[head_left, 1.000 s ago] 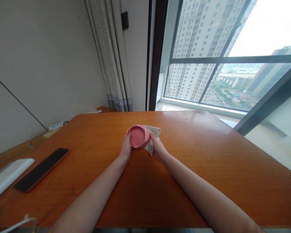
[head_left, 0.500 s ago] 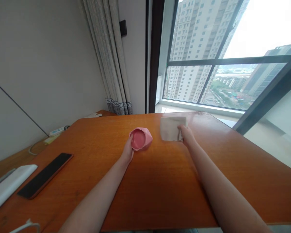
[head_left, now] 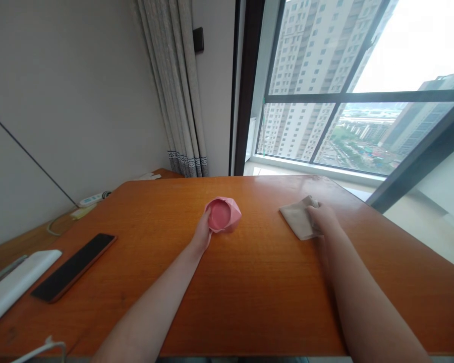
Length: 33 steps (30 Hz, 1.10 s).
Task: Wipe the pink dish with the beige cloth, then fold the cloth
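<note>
My left hand (head_left: 202,233) grips the near-left rim of a pink faceted bowl (head_left: 232,216), tilted so its round inside faces me. A folded beige cloth (head_left: 298,218) is pinched at its right edge by my right hand (head_left: 324,220), over the right part of the wooden table (head_left: 245,282). The cloth's fingertips-side edge is partly covered by my fingers. Bowl and cloth are apart, with bare tabletop between them.
At the left lie a black flat slab (head_left: 75,267) and a white device (head_left: 20,285). A white cable (head_left: 47,347) is at the near-left edge. A power strip (head_left: 92,199) sits by the wall; a curtain (head_left: 177,96) and large window (head_left: 325,126) stand behind.
My right hand has carried the cloth to the right and slightly nearer, and the cloth has turned. My left hand still holds the bowl in nearly the same place. The view has shifted slightly.
</note>
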Available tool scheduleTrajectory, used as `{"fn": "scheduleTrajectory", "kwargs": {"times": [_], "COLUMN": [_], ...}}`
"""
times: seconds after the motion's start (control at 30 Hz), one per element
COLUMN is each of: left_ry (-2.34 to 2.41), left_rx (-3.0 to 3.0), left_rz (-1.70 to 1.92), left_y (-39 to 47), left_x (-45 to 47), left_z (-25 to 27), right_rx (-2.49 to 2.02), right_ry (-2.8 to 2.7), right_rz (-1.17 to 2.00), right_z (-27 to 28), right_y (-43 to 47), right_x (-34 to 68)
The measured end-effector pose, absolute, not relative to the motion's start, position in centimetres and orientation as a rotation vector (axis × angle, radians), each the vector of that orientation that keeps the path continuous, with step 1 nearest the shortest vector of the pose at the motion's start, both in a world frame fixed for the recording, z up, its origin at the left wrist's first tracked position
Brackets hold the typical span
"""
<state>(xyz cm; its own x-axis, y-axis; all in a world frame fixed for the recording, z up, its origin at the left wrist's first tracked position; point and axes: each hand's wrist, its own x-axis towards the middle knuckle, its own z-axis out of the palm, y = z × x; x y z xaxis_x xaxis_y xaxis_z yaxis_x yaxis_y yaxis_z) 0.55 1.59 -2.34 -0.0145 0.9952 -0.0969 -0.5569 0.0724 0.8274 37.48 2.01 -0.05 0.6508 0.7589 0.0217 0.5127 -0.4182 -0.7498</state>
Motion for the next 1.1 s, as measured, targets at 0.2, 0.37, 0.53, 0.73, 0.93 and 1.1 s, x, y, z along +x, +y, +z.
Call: {"fn": "scheduleTrajectory", "kwargs": {"times": [0.2,0.37,0.53,0.73,0.93,1.1], "left_ry": [0.841,0.820,0.803,0.795,0.818,0.831], "left_rx": [0.759,0.780,0.779,0.741,0.772,0.898], "left_rz": [1.407,1.406,1.406,1.426,1.494,1.453], "left_y": [1.8,2.0,1.8,1.9,1.9,1.6], "left_x": [0.5,0.5,0.6,0.7,0.8,1.1], "left_z": [-2.8,-3.1,-2.8,-2.8,-3.0,-3.0], "right_rx": [-1.923,-1.922,-1.745,-1.727,-1.232,-1.047], "right_ry": [-0.990,-1.115,-1.283,-1.561,-1.692,-1.510], "right_rz": [0.763,0.752,1.162,1.228,0.657,0.905], "right_z": [-1.1,-0.4,0.9,1.1,0.9,0.5], "right_y": [2.8,2.8,1.3,-1.0,-1.9,-2.3], "right_x": [34.4,32.7,29.1,20.8,17.3,15.8]}}
